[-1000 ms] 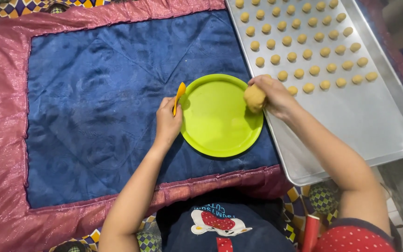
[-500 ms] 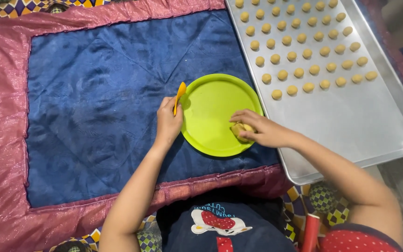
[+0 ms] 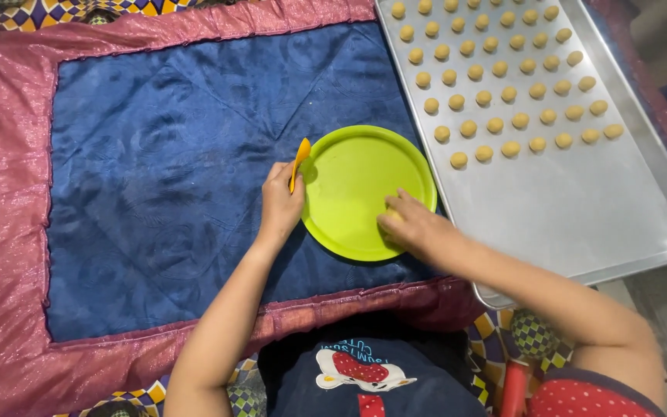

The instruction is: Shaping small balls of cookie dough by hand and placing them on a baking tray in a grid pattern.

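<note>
Dough lump (image 3: 390, 219), pale yellow, shows only as a small patch under the right hand (image 3: 411, 225), which presses flat on it with fingers together, near the lower right edge of the round lime-green plate (image 3: 353, 174). Most of the lump is hidden by the palm, so its shape cannot be told. The plate lies on the dark blue quilted centre of a mat (image 3: 156, 177) with a shiny pink border, and its right edge sits just beside the metal tray (image 3: 580, 208).

The left hand (image 3: 281, 202) rests at the plate's left rim, its fingers closed around a small orange scraper (image 3: 299, 161) that stands tilted, tip upward, touching the rim.

On the tray, many small dough balls (image 3: 496, 96) of the same pale colour lie in slanted rows across the upper part; the lower part is bare metal. Below, the person's dark blue top with a printed red and white figure fills the bottom of the view, with a red dotted sleeve at the right.

1 second ago the right hand held the lump lifted at the plate's right edge, close to the tray, and the lump showed whole as a rounded block. Half a second ago the hand had brought it down onto the plate. Now the hand lies lower and flatter over it. The left hand, scraper, plate and tray have not shifted.
</note>
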